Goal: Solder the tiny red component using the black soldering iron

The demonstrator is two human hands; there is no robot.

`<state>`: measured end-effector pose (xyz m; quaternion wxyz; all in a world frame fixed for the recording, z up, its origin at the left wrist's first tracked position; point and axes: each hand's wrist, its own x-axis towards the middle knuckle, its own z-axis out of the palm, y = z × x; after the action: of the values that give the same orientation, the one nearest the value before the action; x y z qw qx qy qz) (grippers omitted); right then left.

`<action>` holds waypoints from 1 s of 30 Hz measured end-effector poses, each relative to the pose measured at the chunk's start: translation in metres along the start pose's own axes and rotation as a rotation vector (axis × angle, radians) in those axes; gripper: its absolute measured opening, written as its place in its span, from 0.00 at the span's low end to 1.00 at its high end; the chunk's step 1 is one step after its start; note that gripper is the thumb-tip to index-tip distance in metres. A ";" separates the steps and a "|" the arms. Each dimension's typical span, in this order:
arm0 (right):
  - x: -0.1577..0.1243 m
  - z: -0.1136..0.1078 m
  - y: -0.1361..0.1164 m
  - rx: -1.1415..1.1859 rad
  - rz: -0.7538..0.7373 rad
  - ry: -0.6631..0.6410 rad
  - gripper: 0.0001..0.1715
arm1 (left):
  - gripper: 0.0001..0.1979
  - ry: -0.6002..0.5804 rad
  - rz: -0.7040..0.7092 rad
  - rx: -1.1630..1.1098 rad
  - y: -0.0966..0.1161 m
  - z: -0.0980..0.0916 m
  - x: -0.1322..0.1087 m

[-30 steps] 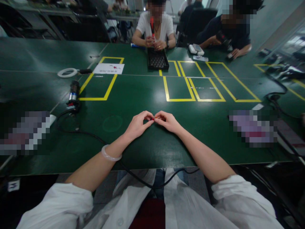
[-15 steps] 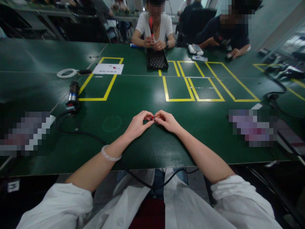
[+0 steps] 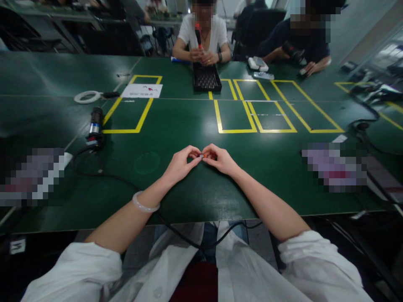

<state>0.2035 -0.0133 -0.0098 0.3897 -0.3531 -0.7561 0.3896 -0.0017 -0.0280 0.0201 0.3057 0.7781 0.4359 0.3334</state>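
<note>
My left hand (image 3: 182, 163) and my right hand (image 3: 219, 159) meet fingertip to fingertip just above the green table (image 3: 195, 197). Both pinch one tiny part (image 3: 202, 155) that shows grey and orange-red between thumbs and forefingers; it is too small to name. A pale bangle (image 3: 145, 202) circles my left wrist. Both forearms rest near the table's front edge.
A black cable (image 3: 110, 176) runs from a small black and silver tool (image 3: 94, 126) at the left. Yellow tape rectangles (image 3: 255, 117) mark the middle. Far across, a person holds a red tool over a black tray (image 3: 206, 79); another person sits at the far right.
My hands have stayed together at the same spot; the fingertips shifted slightly around the small part. The person opposite raised the red tool a little.
</note>
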 end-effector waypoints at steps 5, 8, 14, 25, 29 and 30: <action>0.000 0.000 -0.002 -0.009 0.003 0.015 0.10 | 0.10 0.004 0.030 -0.028 -0.001 -0.001 0.000; 0.001 0.000 -0.002 -0.015 0.005 0.012 0.10 | 0.09 0.006 0.031 -0.021 -0.001 -0.001 0.000; 0.001 0.001 -0.001 -0.030 0.015 0.009 0.12 | 0.09 0.007 0.014 -0.012 0.000 -0.002 0.000; 0.000 -0.001 -0.003 -0.041 0.012 0.018 0.12 | 0.10 -0.001 0.000 -0.003 0.000 -0.004 0.001; 0.000 -0.001 -0.003 -0.041 0.007 0.015 0.10 | 0.10 -0.005 0.006 -0.003 -0.001 -0.003 0.001; 0.000 -0.001 -0.003 -0.044 0.005 0.016 0.10 | 0.10 -0.006 0.006 -0.002 -0.001 -0.003 0.001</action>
<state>0.2037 -0.0144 -0.0071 0.3867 -0.3666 -0.7605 0.3711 -0.0045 -0.0261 0.0215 0.3069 0.7800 0.4321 0.3326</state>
